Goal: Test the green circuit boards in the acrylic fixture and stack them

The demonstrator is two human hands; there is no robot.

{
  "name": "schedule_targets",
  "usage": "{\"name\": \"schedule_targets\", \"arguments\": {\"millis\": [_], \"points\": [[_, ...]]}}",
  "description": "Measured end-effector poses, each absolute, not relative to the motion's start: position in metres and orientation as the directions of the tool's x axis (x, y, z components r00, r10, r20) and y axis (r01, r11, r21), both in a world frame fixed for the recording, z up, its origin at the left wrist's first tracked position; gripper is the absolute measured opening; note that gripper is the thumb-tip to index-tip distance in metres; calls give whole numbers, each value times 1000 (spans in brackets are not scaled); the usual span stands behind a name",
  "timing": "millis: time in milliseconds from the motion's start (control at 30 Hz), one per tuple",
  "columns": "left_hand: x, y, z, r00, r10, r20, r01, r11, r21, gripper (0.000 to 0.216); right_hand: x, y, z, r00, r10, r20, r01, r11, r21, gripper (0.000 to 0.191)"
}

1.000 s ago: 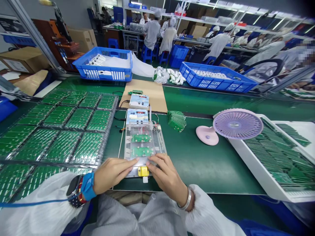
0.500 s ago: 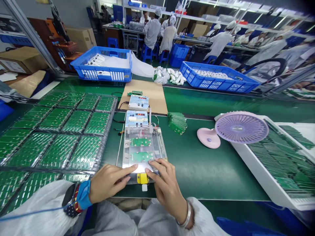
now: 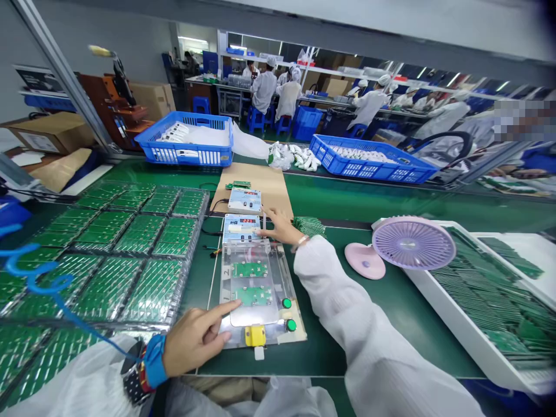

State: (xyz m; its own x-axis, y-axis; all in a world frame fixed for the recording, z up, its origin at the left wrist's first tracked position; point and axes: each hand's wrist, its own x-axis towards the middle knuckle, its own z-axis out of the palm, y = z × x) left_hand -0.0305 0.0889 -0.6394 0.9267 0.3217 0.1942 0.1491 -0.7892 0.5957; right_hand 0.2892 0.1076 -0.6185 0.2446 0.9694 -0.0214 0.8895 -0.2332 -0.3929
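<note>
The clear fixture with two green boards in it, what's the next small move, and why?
Probably work the meter with the right hand: its fingers lie at the meter's right edge, its display glows red, and the left hand rests a forefinger on the fixture.

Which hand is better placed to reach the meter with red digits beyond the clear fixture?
Right, likely. The right hand lies stretched out beside the meter, fingertips at its right edge. The left hand sits at the near end of the clear fixture, index finger on its cover.
</note>
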Motion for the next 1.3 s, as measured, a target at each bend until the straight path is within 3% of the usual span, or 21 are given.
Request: {"name": "schedule_targets", "arguments": {"millis": [200, 367, 933, 1300], "points": [[-32, 89, -642, 925, 333, 183, 173, -799, 576, 44, 297, 149, -626, 210, 957, -199, 899, -269, -345, 110], [-33, 86, -642, 918, 362, 163, 203, -781, 590, 43, 297, 158, -623, 199, 941, -272, 905, -283, -317, 123], [-34, 83, -640, 904, 391, 173, 233, -790, 567, 45, 278, 172, -615, 293, 852, -435, 916, -381, -129, 141], [-33, 87, -644, 932, 328, 157, 187, -804, 565, 47, 278, 168, -612, 217, 900, -378, 927, -311, -208, 132]]}}
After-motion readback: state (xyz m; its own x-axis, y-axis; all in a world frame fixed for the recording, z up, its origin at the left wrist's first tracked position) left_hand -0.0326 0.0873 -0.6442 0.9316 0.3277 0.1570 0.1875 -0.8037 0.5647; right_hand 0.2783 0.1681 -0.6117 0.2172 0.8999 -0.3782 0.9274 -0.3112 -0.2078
